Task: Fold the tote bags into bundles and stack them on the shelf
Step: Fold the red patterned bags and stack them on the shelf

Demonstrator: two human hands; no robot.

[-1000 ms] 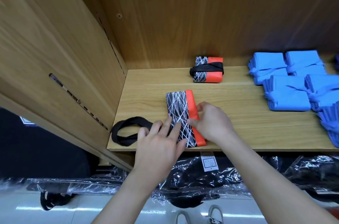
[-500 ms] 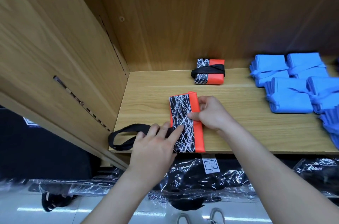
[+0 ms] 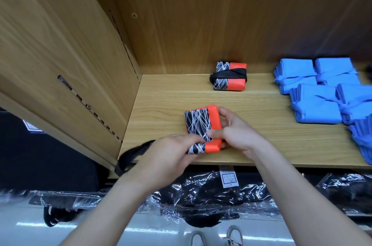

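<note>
Tote bags already bundled sit on the shelf (image 3: 261, 104): blue bundles (image 3: 316, 104) at the right, one orange-and-black bundle (image 3: 228, 76) at the back. Another orange-and-black bag (image 3: 198, 122) near the front edge looks half folded, its black strap (image 3: 130, 154) trailing loose leftward, so tying and stacking remain. The left hand (image 3: 169, 157) grips its near end; the right hand (image 3: 241, 135) clasps its orange side, thumb on top.

A shop or stockroom: a wooden shelf (image 3: 261, 124) of bundled blue bags (image 3: 316, 104) above plastic-wrapped, labelled stock (image 3: 201, 191)
</note>
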